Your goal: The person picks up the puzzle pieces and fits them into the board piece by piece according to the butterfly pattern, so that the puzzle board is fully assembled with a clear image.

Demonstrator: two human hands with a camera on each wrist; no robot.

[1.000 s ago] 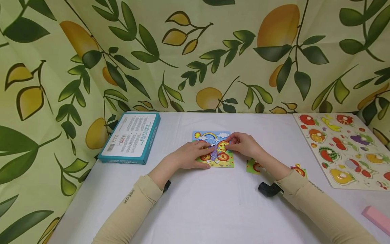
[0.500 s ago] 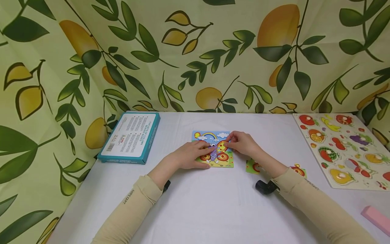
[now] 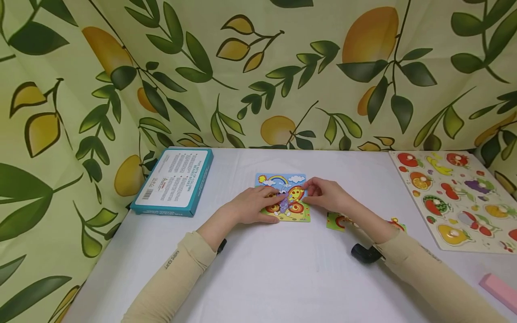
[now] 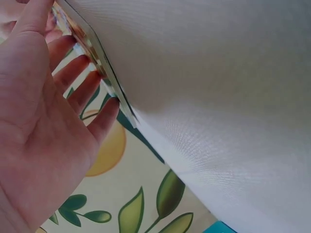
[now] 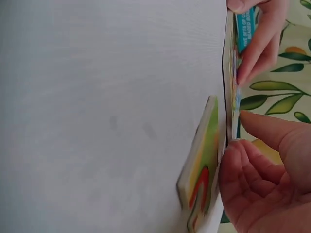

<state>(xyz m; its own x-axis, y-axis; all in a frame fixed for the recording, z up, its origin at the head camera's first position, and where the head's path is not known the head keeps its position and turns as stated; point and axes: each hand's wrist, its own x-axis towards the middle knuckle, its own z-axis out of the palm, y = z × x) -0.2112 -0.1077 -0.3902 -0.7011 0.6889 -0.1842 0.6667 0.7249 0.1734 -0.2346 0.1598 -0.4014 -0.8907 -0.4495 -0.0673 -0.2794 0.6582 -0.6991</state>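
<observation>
A small butterfly picture puzzle (image 3: 296, 210) with a sun and rainbow lies flat on the white table. My left hand (image 3: 254, 205) rests over its left half, fingers extended across the purple body; the left wrist view shows those fingers straight along the puzzle's face. At the right edge, my right hand (image 3: 329, 195) touches beside the yellow-spotted wing, index fingertip and thumb apart. Seen from the right wrist, the thumb (image 5: 272, 128) is at the puzzle's face and bent fingers are at its edge. A loose green-and-red puzzle piece (image 3: 335, 221) lies below the right hand.
Another loose piece (image 3: 397, 223) is partly hidden by the right forearm. A teal-edged box (image 3: 173, 181) lies left, a fruit peg board (image 3: 456, 197) right, and a pink block (image 3: 498, 289) near the front right. Patterned cloth (image 3: 258, 80) hangs behind the table.
The right fingertips have spread apart and drawn slightly right from the yellow-spotted wing, which now shows more fully. The right forearm has shifted a little right. The left hand stays in place.
</observation>
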